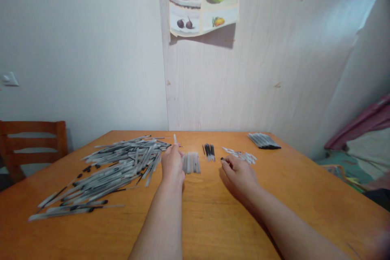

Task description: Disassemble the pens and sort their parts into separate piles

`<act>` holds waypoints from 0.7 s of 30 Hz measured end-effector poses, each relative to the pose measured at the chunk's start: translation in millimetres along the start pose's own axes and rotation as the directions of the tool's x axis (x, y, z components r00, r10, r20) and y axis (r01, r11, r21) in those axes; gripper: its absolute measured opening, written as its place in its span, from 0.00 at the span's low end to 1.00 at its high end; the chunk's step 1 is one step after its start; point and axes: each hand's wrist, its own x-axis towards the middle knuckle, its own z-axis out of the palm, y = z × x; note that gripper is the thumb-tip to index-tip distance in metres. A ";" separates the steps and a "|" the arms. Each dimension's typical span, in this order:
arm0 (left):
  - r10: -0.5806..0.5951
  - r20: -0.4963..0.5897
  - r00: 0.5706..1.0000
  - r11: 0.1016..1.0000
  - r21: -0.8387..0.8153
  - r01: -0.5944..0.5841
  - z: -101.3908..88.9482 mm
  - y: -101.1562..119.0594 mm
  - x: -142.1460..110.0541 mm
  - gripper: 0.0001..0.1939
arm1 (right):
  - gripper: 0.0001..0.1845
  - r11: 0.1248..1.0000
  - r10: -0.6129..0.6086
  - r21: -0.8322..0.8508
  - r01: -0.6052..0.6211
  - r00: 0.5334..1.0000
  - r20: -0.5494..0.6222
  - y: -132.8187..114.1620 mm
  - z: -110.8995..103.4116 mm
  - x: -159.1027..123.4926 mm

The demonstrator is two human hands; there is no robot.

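My left hand [173, 163] is closed around a whitish translucent pen barrel [174, 139], whose upper end sticks up past the fingers. Just right of that hand lies a row of similar pen barrels [191, 163], side by side. My right hand [240, 172] pinches a small black pen cap [222, 159] between thumb and fingertips; most of it is hidden. Behind the right hand are scattered small white pen pieces [241, 155]. Between the hands, farther back, sits a group of thin black pen parts [209, 152] with pale lower ends.
A big loose pile of pen barrels and black parts [122, 166] spreads over the left of the wooden table [207, 227]. Neatly lined-up pens with black ends [264, 141] lie at the back right. A wooden chair [33, 142] stands left; a wall is behind.
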 end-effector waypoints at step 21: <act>0.180 -0.152 0.972 0.970 0.193 -0.149 -27.9 -1.7 18.3 0.11 | 0.19 0.990 -0.141 -0.030 0.140 0.990 -0.029 3.3 1.9 4.1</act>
